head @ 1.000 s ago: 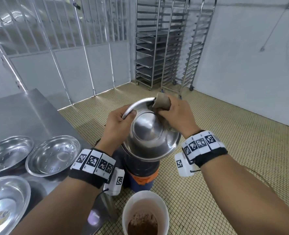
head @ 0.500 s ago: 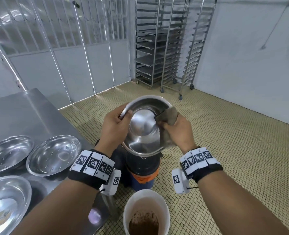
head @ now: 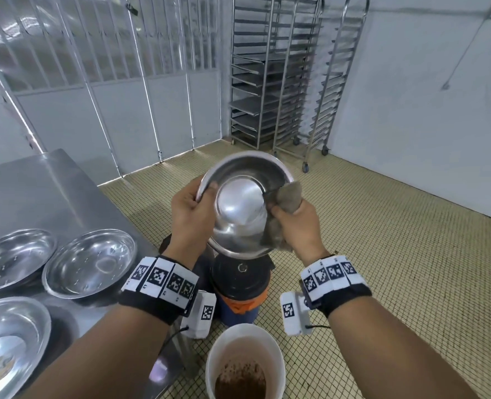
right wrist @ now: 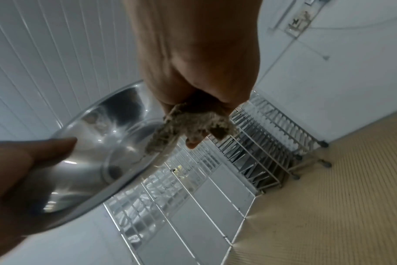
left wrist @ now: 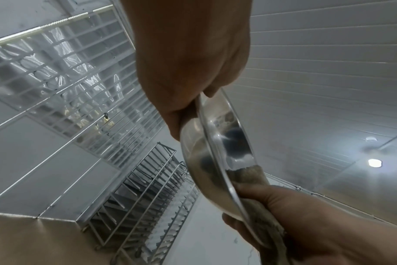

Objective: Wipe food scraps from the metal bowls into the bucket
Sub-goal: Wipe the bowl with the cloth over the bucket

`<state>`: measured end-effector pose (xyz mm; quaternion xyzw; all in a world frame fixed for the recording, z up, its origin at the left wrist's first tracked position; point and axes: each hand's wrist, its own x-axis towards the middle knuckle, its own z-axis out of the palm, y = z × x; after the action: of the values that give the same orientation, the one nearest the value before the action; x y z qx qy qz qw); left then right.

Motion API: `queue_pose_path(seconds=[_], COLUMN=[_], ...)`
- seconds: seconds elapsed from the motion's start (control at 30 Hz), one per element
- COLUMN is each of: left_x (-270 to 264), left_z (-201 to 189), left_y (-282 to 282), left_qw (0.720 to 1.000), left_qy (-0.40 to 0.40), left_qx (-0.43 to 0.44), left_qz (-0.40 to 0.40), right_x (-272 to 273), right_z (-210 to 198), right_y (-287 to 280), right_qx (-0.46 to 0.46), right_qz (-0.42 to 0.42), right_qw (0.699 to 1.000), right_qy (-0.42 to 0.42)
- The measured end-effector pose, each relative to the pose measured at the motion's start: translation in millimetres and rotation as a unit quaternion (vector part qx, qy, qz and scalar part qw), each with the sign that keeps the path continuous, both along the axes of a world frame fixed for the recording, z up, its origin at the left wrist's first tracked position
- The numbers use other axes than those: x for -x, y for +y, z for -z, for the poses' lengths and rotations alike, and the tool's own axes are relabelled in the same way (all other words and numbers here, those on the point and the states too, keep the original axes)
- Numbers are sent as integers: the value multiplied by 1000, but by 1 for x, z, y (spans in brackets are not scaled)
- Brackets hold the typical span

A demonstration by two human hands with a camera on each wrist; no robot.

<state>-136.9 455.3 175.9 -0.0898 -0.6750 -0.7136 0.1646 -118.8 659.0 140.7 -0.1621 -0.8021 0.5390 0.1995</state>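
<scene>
So one metal bowl (head: 245, 204) is held up mid-frame, tipped nearly on edge with its inside facing the camera. Its rim is pinched by the left hand (head: 192, 214), thumb inside, and a brownish rag (head: 286, 197) is clenched in the right hand (head: 296, 226) and pressed against the bowl's right rim. The inside looks pretty much wiped clean, apart from maybe a speck or two, so this one can be judged nearly done. The white bucket (head: 244, 361) is seen at the bottom centre with brown scraps already in it. Three more bowls are parked on the steel table (head: 51, 185) at lower left: the bowl at the bottom-left corner (head: 8, 344) has yellowish residue left, while the other two (head: 90, 262) (head: 13, 259) show only a few specks, hard to tell whether wiped. Roughly midway, probably.
</scene>
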Motion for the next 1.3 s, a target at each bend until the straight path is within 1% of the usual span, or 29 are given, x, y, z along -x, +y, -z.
queue_pose_path(seconds=[0.07, 0.1, 0.13, 0.17, 0.2, 0.23, 0.27, 0.33, 0.4, 0.43, 0.47, 0.5, 0.57, 0.67, 0.77, 0.83, 0.9, 0.97, 1.07, 1.13, 1.2, 1.3], left_x=[-2, -2, -2, 0, 4, 6, 9, 12, 6, 3, 2, 2, 0, -2, -2, 0, -1, -4, -10, -10, -10, -7], left_z=[3, 4, 5, 6, 5, 4, 1, -6, -10, -11, -8, -4, 2, 6, 2, 3, 3, 2, 1, 0, -1, 0], left_y=[1, 0, -2, -5, -9, -14, -18, -23, -22, -19, -16, -14, -10, -7, -5, -6, -6, -6, -2, 0, 1, 2], left_qw=[1000, 1000, 1000, 1000, 998, 993, 986, 964, 942, 941, 949, 962, 981, 991, 999, 1000, 999, 996, 988, 990, 995, 999], left_qy=[-2, -7, -10, -9, -7, -7, -12, -17, 4, 12, 17, 15, 6, 4, 3, -5, -4, 3, 8, -6, -10, -10], left_qx=[-25, -30, -18, 16, 64, 107, 142, 218, 283, 288, 267, 227, 147, 92, 26, 18, 48, 83, 133, 116, 83, 25], left_qz=[-8, -6, -1, 6, 21, 48, 86, 151, 180, 177, 166, 152, 129, 98, 44, 22, 18, 42, 78, 76, 61, 21], right_x=[0, 1, 1, 1, 0, -2, -5, -6, -3, 0, 1, 1, 1, -3, -10, -13, -10, -3, 7, 11, 12, 6], right_z=[7, 5, 3, -1, -6, -13, -22, -33, -41, -43, -45, -47, -48, -40, -17, -4, -6, -20, -49, -58, -56, -38], right_y=[-4, -4, -2, 2, 7, 12, 15, 18, 18, 19, 18, 17, 16, 10, 5, 2, 3, 9, 19, 19, 17, 10], right_qx=[35, 25, 9, -12, -42, -95, -161, -280, -335, -344, -347, -341, -292, -209, -129, -94, -110, -154, -261, -294, -262, -140], right_qz=[-4, -8, -15, -24, -36, -54, -76, -115, -141, -146, -148, -142, -109, -52, -38, -33, -29, -31, -50, -57, -42, -11], right_qw=[999, 1000, 1000, 1000, 998, 994, 984, 953, 931, 927, 926, 929, 950, 976, 991, 995, 993, 987, 964, 954, 964, 990], right_qy=[0, 1, 0, -4, -9, -19, -26, -24, -18, -15, -8, 3, 23, 38, 16, -8, -13, -5, 0, 5, 13, 22])
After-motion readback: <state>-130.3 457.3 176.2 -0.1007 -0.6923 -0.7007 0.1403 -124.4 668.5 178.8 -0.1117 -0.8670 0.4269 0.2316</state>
